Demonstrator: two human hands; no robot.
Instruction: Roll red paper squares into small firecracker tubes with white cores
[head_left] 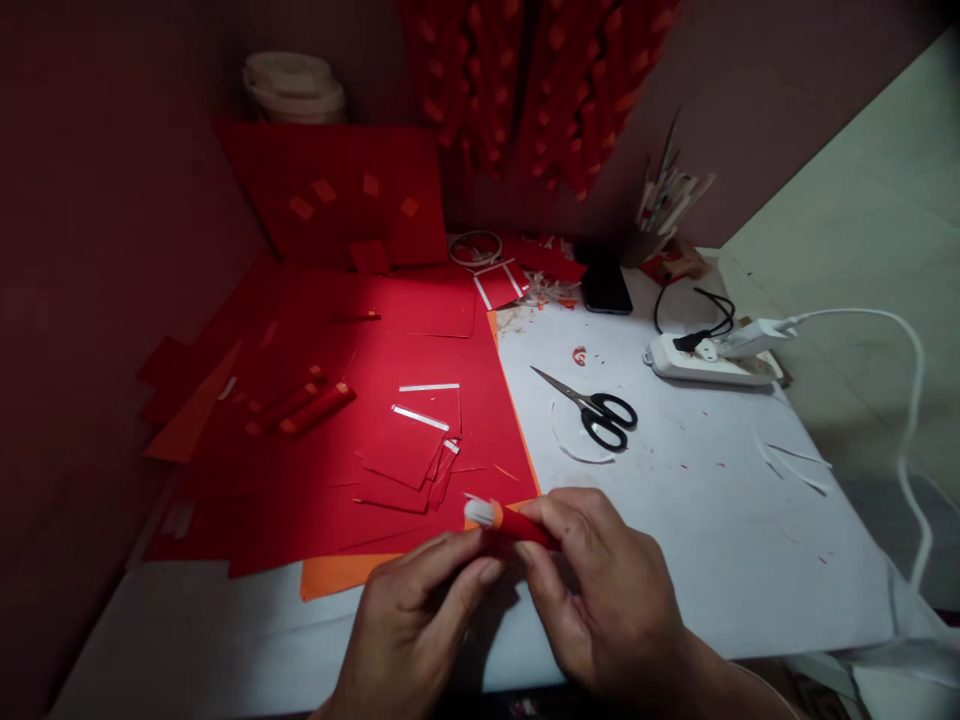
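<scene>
Low in the middle of the head view, my right hand (607, 580) grips a red paper roll (525, 526) between thumb and fingers. An orange band circles its left end, and a rounded white tip pokes out there. My left hand (420, 610) is closed, thumb and index finger together just below the banded end; whether they pinch a small piece is hidden. Beyond my hands lie red paper squares (405, 450) with white strips along some edges. Black-handled scissors (592, 408) rest on the white tabletop, blades slightly apart. Finished-looking red rolls (319, 405) lie to the left.
Large red sheets (300, 510) cover the left half of the white table (720, 540). At the right stands a power strip (712, 362) with a white cable. A phone (604, 279), a pen holder (649, 240) and paper scraps (551, 288) are at the back.
</scene>
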